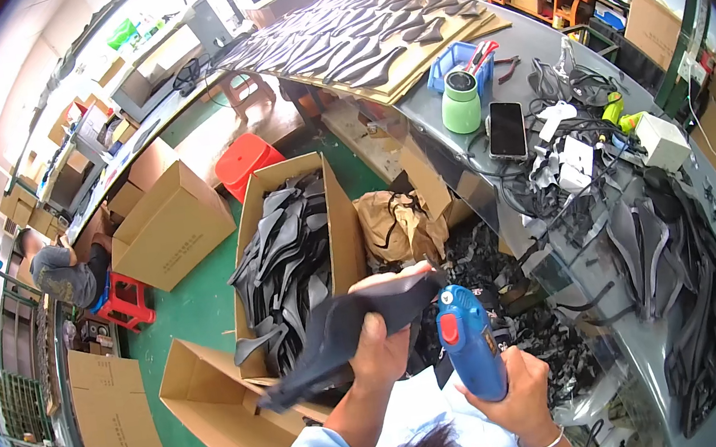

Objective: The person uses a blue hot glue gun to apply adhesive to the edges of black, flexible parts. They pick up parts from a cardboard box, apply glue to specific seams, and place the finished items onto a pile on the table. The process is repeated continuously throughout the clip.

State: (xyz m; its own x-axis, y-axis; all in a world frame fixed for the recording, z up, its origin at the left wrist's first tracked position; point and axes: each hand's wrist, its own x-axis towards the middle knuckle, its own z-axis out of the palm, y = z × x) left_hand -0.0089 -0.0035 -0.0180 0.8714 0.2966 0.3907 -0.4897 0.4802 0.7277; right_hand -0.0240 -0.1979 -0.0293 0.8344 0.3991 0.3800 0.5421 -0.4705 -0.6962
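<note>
My left hand (pixel 380 350) grips a long, curved dark grey piece of sheet material (pixel 327 339), thumb on top, and holds it up in front of me. My right hand (pixel 522 391) is wrapped round a blue handheld power tool (pixel 478 361) with a red button. The tool's front end meets the right end of the grey piece; the exact contact is too small to tell. Just beyond my left hand, an open cardboard box (pixel 343 225) holds many similar dark pieces (pixel 285 250). Dark scraps (pixel 480 267) lie below and beyond the tool.
On the right, a grey table (pixel 587 235) carries a phone (pixel 507 130), a green bottle (pixel 460 104), a blue bin (pixel 446 65) and a heap of dark pieces (pixel 699 307). More pieces cover a board (pixel 399 84). A red stool (pixel 245 161) stands beyond the box; a person (pixel 65 273) sits far left.
</note>
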